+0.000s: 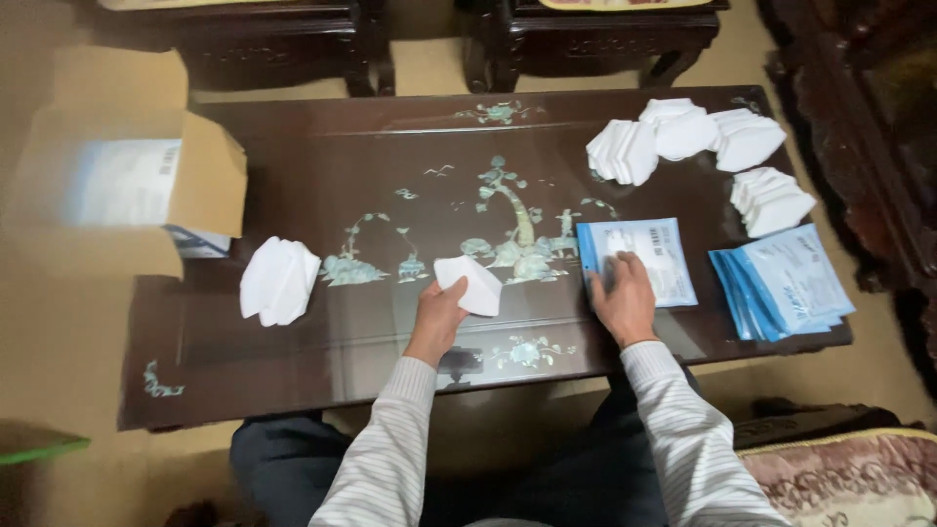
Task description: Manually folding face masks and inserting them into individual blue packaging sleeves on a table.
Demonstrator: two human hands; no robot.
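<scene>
My left hand (438, 310) holds a folded white mask (471, 284) just above the dark lacquered table (322, 361), near its front middle. My right hand (622, 296) lies flat on a light-blue pouch (656, 256) resting on the table, fingers spread over its left part. A stack of similar blue pouches (784, 284) sits to the right of that hand. A small pile of white masks (279, 281) lies to the left of my left hand.
Several stacks of white masks (683, 139) sit at the table's far right. An open cardboard box (132, 181) stands at the left end. Dark wooden chairs (586, 39) are behind the table; a patterned cushion (849, 478) is at lower right.
</scene>
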